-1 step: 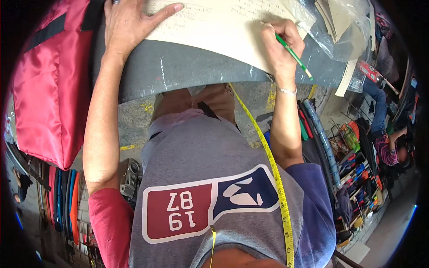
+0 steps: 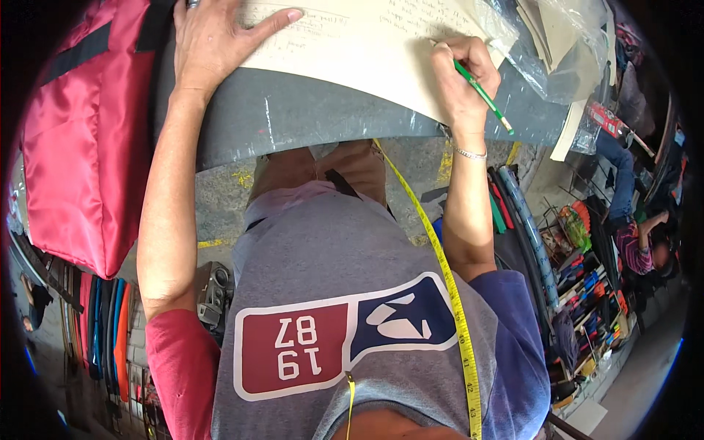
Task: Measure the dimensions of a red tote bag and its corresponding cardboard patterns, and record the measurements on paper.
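A large cream sheet of paper (image 2: pixel 352 51) with handwriting lies on the grey tabletop (image 2: pixel 293 103). My left hand (image 2: pixel 209 44) rests flat on its left part, thumb stretched out to the right and the other fingertips cut off by the top edge. On the right side of the sheet, my right hand (image 2: pixel 466 77) grips a green pencil (image 2: pixel 480 95), its tip down at the paper near the written lines. A yellow measuring tape (image 2: pixel 458 315) hangs from my neck down over my shirt, its end near the table's front edge.
A red fabric bag (image 2: pixel 81 154) with black straps stands left of my left arm. Right of the sheet lie a clear plastic bag (image 2: pixel 565 73) and paper pieces (image 2: pixel 539 33). Fabric rolls (image 2: pixel 524 220) stand below at right; a person in a striped top (image 2: pixel 636 249) is farther right.
The view has shifted very slightly, showing a little more of the writing at the top. Both hands keep nearly the same place and hold; the pencil has barely moved.
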`<state>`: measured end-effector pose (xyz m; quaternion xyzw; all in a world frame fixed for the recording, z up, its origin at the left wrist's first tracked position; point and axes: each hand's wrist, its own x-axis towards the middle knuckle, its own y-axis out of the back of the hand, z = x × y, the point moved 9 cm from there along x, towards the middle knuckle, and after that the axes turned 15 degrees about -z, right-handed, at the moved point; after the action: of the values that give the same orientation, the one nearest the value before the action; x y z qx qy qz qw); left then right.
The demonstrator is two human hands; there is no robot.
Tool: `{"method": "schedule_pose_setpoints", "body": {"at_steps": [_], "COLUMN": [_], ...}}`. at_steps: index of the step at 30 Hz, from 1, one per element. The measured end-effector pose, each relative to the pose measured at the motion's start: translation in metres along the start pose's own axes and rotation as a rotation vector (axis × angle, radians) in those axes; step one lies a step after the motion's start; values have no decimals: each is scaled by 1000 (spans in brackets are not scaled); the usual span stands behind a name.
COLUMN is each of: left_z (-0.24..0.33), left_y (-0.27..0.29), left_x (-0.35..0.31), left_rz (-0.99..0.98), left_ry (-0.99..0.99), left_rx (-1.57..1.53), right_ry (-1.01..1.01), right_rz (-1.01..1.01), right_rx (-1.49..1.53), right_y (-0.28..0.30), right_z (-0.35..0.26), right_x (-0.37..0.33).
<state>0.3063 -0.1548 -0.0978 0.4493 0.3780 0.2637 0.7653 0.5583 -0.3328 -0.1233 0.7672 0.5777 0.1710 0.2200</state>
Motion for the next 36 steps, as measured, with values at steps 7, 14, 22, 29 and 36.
{"method": "schedule_pose_setpoints", "body": {"at_steps": [7,14,22,29,36], "left_z": [0,-2,-20,-11,-9], "left_y": [-2,21,-13,-12,17], "left_x": [7,0,-2,1,-15], "left_rz": [-17,64,195,179,255], "left_ry": [11,-65,-147,-180,-122], "left_rx": [21,-5,-27,-83,-109], "right_ry": [38,-8,-21,-105,-193], "right_rz": [8,-30,-33,36,15], "right_rx": [-76,-48,92,562,711], "right_y": [-3,-3,-1,19,41], "right_z": [1,-14,-1,0,-29], "right_x": [7,10,9,11,-49]}}
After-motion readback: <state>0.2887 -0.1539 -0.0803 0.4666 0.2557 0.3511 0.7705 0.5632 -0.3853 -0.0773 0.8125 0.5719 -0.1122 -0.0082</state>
